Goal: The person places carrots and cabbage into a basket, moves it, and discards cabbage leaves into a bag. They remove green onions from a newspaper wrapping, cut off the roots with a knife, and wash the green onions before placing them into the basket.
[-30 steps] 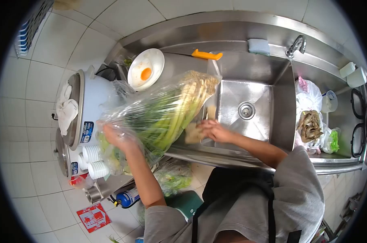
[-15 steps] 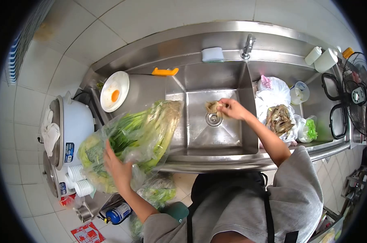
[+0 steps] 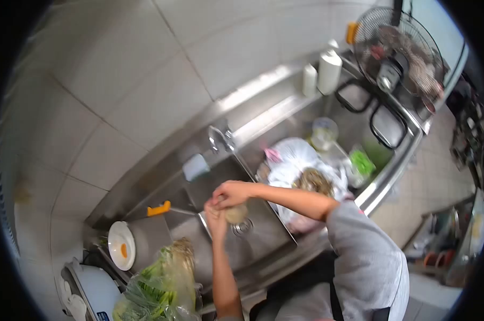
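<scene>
Over the left sink basin my left hand (image 3: 215, 218) and my right hand (image 3: 233, 193) meet, both with fingers closed. A small pale brown clump (image 3: 236, 214) hangs from them beside the drain (image 3: 243, 227). Blur hides what it is and how the fingers divide it. To the lower left, a clear plastic bag of green vegetables (image 3: 159, 289) lies at the sink's edge, with pale root ends at its top.
A white plate (image 3: 122, 246), an orange-handled knife (image 3: 159, 208), a sponge (image 3: 196, 167) and a faucet (image 3: 220, 140) lie along the sink. White bags (image 3: 295, 155), a brown clump (image 3: 315, 182) and a plastic tub (image 3: 324, 134) fill the right basin; a fan (image 3: 394, 69) stands beyond.
The view has swung to the right. My left hand has left the vegetable bag and joined my right hand at the small clump, which is now held over the basin.
</scene>
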Demonstrator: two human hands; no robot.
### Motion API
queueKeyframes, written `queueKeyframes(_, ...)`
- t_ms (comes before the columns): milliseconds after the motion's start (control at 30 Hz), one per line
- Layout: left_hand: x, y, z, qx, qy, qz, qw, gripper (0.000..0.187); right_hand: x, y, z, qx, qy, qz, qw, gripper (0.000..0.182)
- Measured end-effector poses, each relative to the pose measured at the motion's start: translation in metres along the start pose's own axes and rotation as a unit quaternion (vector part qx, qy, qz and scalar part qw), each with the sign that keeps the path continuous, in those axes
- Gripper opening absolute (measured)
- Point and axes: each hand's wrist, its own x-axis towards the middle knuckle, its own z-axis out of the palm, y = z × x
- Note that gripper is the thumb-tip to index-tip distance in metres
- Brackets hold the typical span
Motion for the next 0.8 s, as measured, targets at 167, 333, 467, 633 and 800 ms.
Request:
queueKeyframes(167,0.035,-0.051,0.023,-0.026,-0.005,0.037,0.999,0.027,0.035,0.103,-0.076,-0.351,0.398,0.125,0.838,0.033)
queueKeyframes(333,0.042,-0.026,0.03,-0.025,-0.108,-0.183,0.977,0.032,0.056,0.157,-0.104,-0.455,0.162,0.066,0.873,0.029)
queueKeyframes(467,0.055,-0.051,0.034,-0.04,-0.079,-0.125,0.988,0.029,0.065,0.141,-0.091,-0.531,0.152,0.192,0.811,0.017)
queueKeyframes(633,0.08,-0.049,0.045,-0.053,-0.045,-0.086,0.994,0.028,0.05,0.132,-0.073,-0.415,0.212,0.309,0.829,0.019)
queueKeyframes(800,0.108,-0.068,0.073,-0.252,0.026,-0.098,0.962,0.023,0.032,0.115,0.028,-0.038,0.355,0.298,0.885,0.031)
